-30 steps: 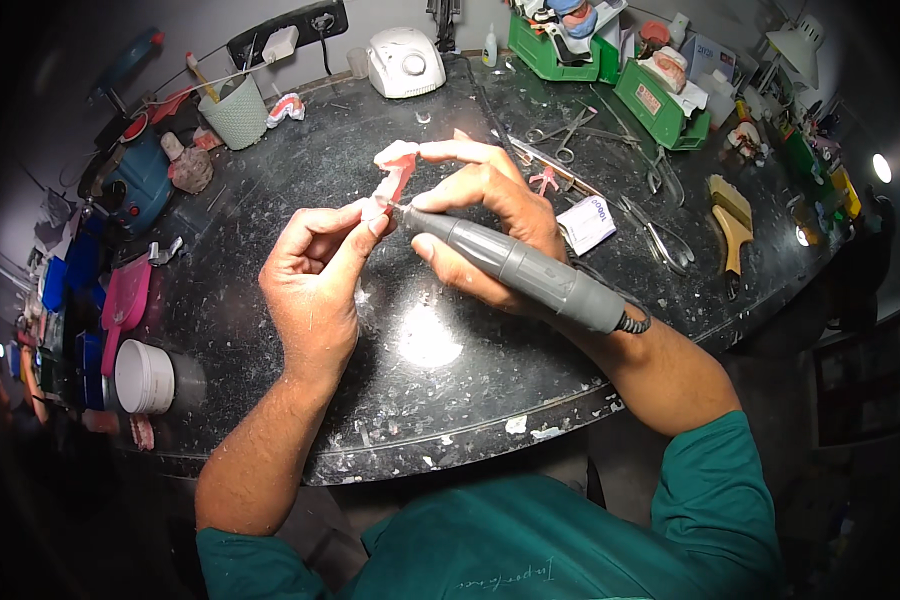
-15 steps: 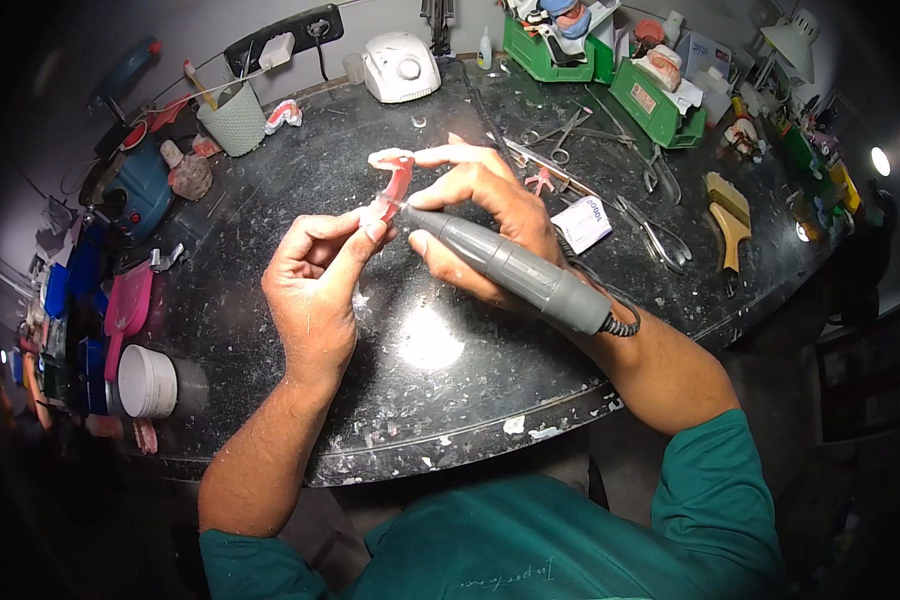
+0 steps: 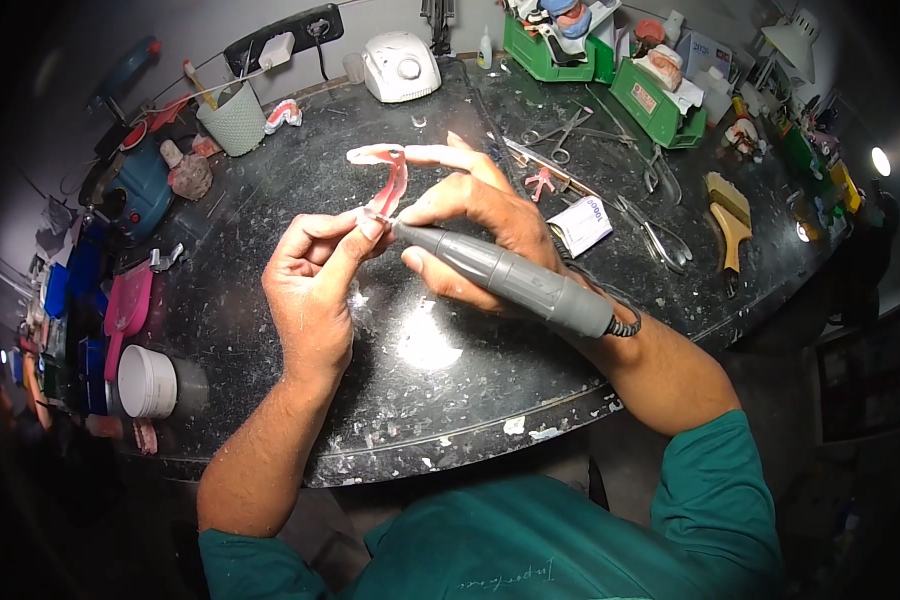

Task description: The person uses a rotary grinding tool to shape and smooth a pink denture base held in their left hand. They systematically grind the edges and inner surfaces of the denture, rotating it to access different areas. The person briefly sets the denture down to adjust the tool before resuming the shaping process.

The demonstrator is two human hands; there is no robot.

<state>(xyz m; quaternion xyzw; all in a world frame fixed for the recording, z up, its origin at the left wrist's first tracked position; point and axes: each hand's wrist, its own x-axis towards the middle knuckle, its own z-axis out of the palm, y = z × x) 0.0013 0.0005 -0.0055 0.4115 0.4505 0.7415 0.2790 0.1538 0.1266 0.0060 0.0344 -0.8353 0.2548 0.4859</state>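
Between the thumb and fingers of my left hand (image 3: 315,275) is the lower end of a pink, curved denture (image 3: 395,187), its far arm bending left at the top. My right hand (image 3: 490,210) is closed round a grey rotary handpiece (image 3: 515,280), pen-fashion, with its cord trailing back along my forearm. The handpiece's tip meets or nearly meets the denture beside my left fingertips; exact contact is too small to tell. A stretched finger of my right hand reaches the denture's upper bend. Both hands are above the black, dust-specked bench (image 3: 510,370).
A white control box (image 3: 401,68) stands at the back. Scissors (image 3: 562,135), pliers (image 3: 660,235), a folded banknote (image 3: 582,226) and a brush (image 3: 730,225) lie rightward, with green bins (image 3: 655,105) behind. At left are a white tub (image 3: 148,382), a pink dustpan (image 3: 128,305) and a cup (image 3: 232,118).
The denture has turned in my left fingers, so its upper arm extends farther left. My right hand and the handpiece have shifted slightly, staying close to it.
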